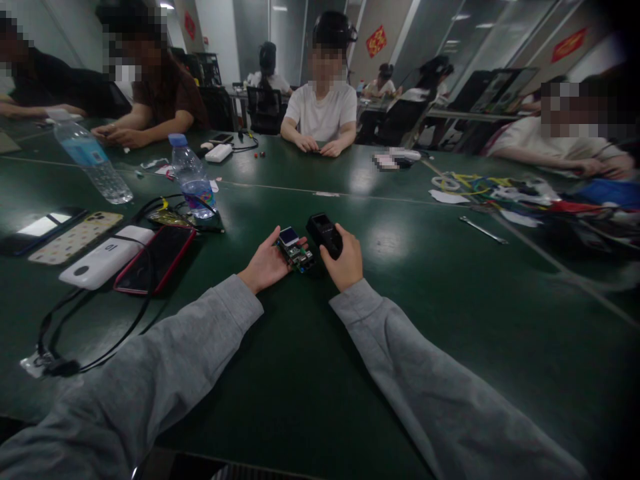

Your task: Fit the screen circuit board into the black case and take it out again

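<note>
My left hand (266,265) grips a small green circuit board (296,250) with a little blue screen on top, holding it just above the dark green table (300,373). Beside it, my right hand (345,263) is wrapped around a black plastic housing (325,231), which sticks out past my fingers toward the far side. The two parts sit side by side, almost touching. Both my arms wear grey sleeves.
To my left lie a red-cased phone (156,259), a white power bank (106,257), two more phones and a black cable (90,333). Two water bottles (193,177) stand beyond. A wrench (483,230) and coloured wires (480,183) lie right. Several people sit around the table.
</note>
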Action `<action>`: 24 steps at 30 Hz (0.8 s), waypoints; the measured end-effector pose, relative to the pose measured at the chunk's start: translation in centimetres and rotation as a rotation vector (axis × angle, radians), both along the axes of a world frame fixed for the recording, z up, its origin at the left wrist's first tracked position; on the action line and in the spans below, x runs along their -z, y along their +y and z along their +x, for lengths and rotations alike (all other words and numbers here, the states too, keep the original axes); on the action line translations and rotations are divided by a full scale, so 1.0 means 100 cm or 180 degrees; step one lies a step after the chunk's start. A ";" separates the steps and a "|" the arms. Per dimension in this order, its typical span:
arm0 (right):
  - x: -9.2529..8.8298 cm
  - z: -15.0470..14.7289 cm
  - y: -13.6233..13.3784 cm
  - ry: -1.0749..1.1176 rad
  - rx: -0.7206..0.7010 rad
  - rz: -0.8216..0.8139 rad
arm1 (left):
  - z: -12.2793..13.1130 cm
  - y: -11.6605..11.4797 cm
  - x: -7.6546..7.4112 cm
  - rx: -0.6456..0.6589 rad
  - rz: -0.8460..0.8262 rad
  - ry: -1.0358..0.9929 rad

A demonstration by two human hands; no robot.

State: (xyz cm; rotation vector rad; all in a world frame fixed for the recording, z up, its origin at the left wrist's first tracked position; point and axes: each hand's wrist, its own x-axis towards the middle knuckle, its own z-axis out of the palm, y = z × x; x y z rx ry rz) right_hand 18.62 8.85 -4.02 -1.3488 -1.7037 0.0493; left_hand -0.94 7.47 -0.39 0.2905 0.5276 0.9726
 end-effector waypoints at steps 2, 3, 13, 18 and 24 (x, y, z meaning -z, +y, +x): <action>0.000 0.000 -0.001 -0.0124 0.0001 -0.0063 | 0.000 0.001 0.001 0.0016 0.0014 -0.0019; 0.001 0.000 -0.001 -0.0177 0.0007 -0.0109 | 0.000 0.001 0.001 0.0019 0.0016 -0.0024; 0.002 -0.002 -0.002 -0.0284 0.0177 -0.0151 | 0.000 0.001 0.002 0.0003 0.0028 -0.0034; 0.002 -0.003 -0.003 -0.0319 0.0101 -0.0212 | 0.000 0.001 0.002 -0.0005 0.0041 -0.0023; 0.006 -0.003 0.000 -0.0158 -0.0153 -0.0243 | 0.001 -0.001 0.000 0.0002 0.0050 -0.0022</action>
